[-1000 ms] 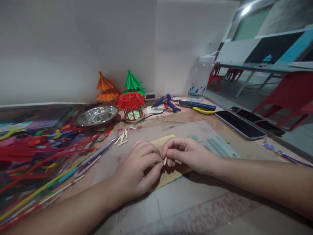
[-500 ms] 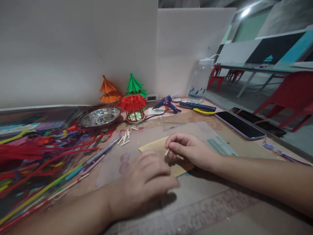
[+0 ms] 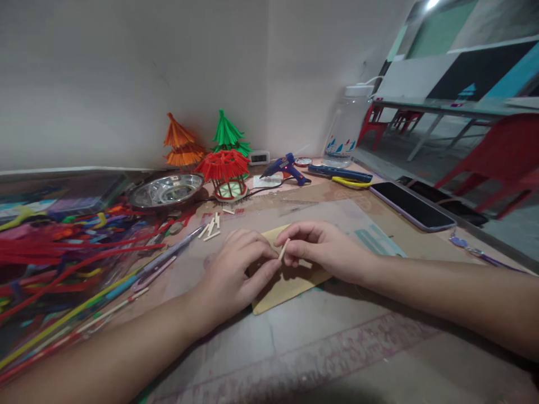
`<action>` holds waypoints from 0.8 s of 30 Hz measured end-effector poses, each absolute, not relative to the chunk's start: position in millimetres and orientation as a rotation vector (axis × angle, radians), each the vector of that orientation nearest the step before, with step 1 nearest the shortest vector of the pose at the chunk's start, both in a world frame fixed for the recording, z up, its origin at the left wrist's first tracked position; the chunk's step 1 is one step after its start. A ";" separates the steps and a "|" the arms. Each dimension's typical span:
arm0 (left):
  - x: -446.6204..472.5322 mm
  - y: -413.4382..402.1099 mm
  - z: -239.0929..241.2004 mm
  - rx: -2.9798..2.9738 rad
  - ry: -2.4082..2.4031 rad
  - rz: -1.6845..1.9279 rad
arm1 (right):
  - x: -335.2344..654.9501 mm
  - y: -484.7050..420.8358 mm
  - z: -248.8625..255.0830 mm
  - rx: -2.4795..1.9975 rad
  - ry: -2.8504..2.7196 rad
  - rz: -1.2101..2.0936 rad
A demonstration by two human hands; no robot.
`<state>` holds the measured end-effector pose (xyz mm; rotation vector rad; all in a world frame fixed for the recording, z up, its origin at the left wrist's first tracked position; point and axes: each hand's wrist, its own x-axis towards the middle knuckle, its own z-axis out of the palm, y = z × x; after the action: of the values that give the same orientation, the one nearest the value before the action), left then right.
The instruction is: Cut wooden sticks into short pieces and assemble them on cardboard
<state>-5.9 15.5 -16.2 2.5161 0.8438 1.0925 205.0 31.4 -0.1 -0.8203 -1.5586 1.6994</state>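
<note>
A short pale wooden stick (image 3: 284,249) is pinched between the thumb and fingers of my right hand (image 3: 314,247). My left hand (image 3: 248,266) meets it from the other side, its thumb and fingertips closed at the stick's lower end. Both hands are over a yellow sheet (image 3: 290,289) that looks like sandpaper and lies on the covered tabletop. Several similar cut sticks (image 3: 211,226) lie loose beyond my left hand. Behind them stands a small round pavilion with a red roof (image 3: 225,168).
Colourful pipe cleaners (image 3: 63,252) pile up at left, near a metal dish (image 3: 166,189). Orange (image 3: 181,140) and green (image 3: 229,134) tiered models stand at the back. A blue glue gun (image 3: 286,167), water bottle (image 3: 345,126), blue cutter (image 3: 339,173) and phone (image 3: 412,206) line the far right.
My left hand has moved up and inward to the stick in my right hand, its fingers closing there. More of the yellow sheet shows. The view has shifted slightly.
</note>
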 end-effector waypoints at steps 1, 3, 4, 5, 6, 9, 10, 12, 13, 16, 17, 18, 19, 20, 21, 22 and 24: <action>-5.7 15.4 -16.0 2.520 0.848 1.087 | 204.5 31.6 -0.1 -0.814 -1.568 1.715; -6.0 15.6 -16.3 2.529 0.869 1.066 | 204.8 32.9 1.7 -0.819 -1.596 1.724; -6.4 15.9 -16.8 2.534 0.889 1.049 | 206.1 34.4 3.9 -0.831 -1.620 1.704; -7.0 16.4 -17.4 2.541 0.919 1.027 | 208.3 36.8 6.8 -0.851 -1.653 1.650; -7.5 17.0 -18.2 2.553 0.954 0.996 | 211.5 40.1 10.3 -0.878 -1.695 1.555; -8.2 19.6 -19.9 2.616 1.055 0.820 | 224.3 55.4 18.7 -0.989 -1.875 1.071; -8.1 20.4 -20.1 2.638 1.076 0.745 | 228.5 61.4 19.2 -1.033 -1.939 0.907; -7.4 21.4 -19.7 2.662 1.103 0.612 | 234.8 72.7 15.3 -1.120 -2.054 0.692; -6.9 21.7 -19.3 2.666 1.112 0.563 | 236.5 77.3 11.3 -1.156 -2.114 0.643; -6.0 22.3 -18.1 2.666 1.118 0.479 | 237.0 85.5 -2.6 -1.195 -2.289 0.598; -5.8 22.5 -17.9 2.666 1.115 0.468 | 236.5 86.7 -6.1 -1.187 -2.333 0.581; -5.7 22.7 -17.9 2.667 1.113 0.466 | 236.3 87.5 -8.7 -1.176 -2.366 0.558; -5.7 23.0 -18.1 2.668 1.111 0.463 | 236.3 88.1 -10.2 -1.163 -2.387 0.526; -5.6 23.1 -18.3 2.668 1.112 0.460 | 236.7 88.6 -10.9 -1.155 -2.402 0.488; -5.6 23.3 -18.5 2.668 1.115 0.454 | 237.2 88.9 -11.0 -1.154 -2.411 0.438; -5.7 23.3 -18.6 2.668 1.119 0.445 | 237.6 89.0 -11.0 -1.160 -2.416 0.376; -5.7 22.9 -18.3 2.665 1.126 0.433 | 237.0 88.5 -11.0 -1.164 -2.430 0.240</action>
<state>-5.7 22.9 -18.3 2.6650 1.1265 0.4326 237.0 88.5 -11.0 -1.1642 -2.4304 0.2400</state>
